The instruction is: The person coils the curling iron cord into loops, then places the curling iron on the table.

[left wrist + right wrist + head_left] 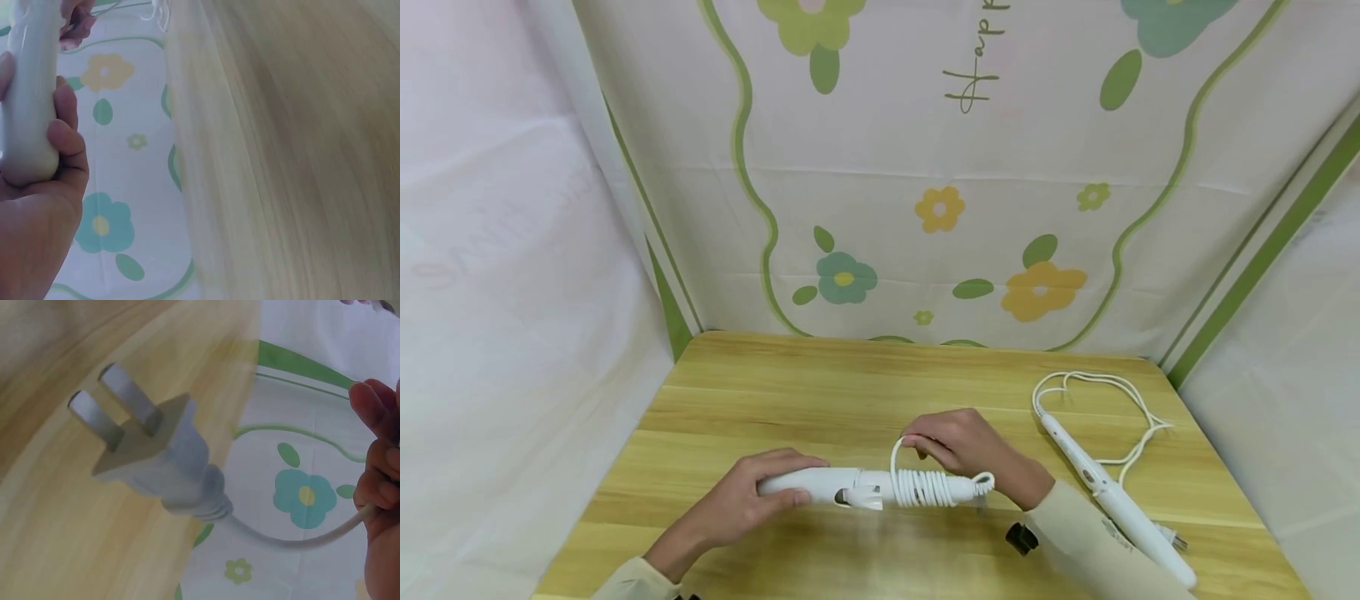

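My left hand [743, 493] grips the smooth barrel end of a white curling iron [823, 483], fingers and thumb wrapped round it in the left wrist view. The iron lies level over the table, its small lever at mid-length. White cord [923, 488] is coiled in several turns round the handle, and a small loop shows at the tip. Above these turns my right hand [966, 443] pinches the cord's free run. From that hand hangs a two-pin plug [165, 453], large in the right wrist view, with its metal pins pointing away from the hand.
A second white curling iron [1138, 529] lies diagonally at the table's right side. Its loose cord [1131, 387] loops behind it, and its plug [1172, 537] rests beside the barrel. Flower-printed cloth [880, 208] closes the back of the wooden table [760, 400]; pale cloth hangs at both sides.
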Demonstrator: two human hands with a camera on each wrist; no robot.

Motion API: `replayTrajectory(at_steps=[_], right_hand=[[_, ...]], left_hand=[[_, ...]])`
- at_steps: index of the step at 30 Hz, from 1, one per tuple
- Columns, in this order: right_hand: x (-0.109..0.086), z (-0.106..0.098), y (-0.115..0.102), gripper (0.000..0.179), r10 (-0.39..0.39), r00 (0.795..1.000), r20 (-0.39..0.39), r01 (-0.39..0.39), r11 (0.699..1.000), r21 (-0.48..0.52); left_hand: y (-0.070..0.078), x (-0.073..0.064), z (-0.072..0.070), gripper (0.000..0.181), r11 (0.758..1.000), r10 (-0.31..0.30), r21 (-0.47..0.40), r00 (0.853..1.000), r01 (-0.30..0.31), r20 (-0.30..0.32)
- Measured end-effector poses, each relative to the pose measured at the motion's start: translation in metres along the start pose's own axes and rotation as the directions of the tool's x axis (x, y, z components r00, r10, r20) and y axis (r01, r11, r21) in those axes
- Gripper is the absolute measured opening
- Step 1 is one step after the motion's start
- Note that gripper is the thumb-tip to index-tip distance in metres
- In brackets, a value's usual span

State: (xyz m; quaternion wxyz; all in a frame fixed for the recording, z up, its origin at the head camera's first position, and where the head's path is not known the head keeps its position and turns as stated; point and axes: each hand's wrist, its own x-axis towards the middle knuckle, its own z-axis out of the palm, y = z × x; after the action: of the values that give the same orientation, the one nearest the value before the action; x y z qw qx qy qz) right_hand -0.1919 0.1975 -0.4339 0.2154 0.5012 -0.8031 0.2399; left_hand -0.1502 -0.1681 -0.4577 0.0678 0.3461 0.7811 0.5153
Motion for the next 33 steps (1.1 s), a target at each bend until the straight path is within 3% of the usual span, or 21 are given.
replayTrajectory(at_steps=[5,11,17,22,27,33], right_hand=[[-0.004,0.006,-0.005,0.017,0.038,0.997,-0.067,-0.034,0.998,0.054],[-0.005,0.013,-0.011,0.038,0.092,0.993,-0.071,-0.094,0.995,-0.029],[0.001,0.020,-0.019,0.020,0.095,0.989,-0.111,-0.101,0.994,-0.045],[0.003,0.023,-0.025,0.019,0.146,0.981,-0.124,-0.151,0.988,-0.034],[0.006,0.023,-0.028,0.020,0.201,0.973,-0.114,-0.208,0.977,-0.050],[0.008,0.020,-0.032,0.013,0.280,0.958,-0.052,-0.283,0.958,-0.044]], left_hand=[[0.002,0.002,0.002,0.037,0.999,-0.040,-0.027,0.994,0.038,-0.106],[0.008,0.008,0.005,0.037,0.999,-0.038,-0.001,0.969,0.039,-0.243],[0.012,0.012,0.010,0.037,0.997,-0.048,0.042,0.943,0.065,-0.330],[0.015,0.014,0.017,0.037,0.994,-0.047,0.074,0.919,0.083,-0.391],[0.018,0.017,0.023,0.039,0.981,0.005,0.176,0.886,0.086,-0.463],[0.019,0.021,0.028,0.042,0.938,0.124,0.339,0.844,0.072,-0.522]])
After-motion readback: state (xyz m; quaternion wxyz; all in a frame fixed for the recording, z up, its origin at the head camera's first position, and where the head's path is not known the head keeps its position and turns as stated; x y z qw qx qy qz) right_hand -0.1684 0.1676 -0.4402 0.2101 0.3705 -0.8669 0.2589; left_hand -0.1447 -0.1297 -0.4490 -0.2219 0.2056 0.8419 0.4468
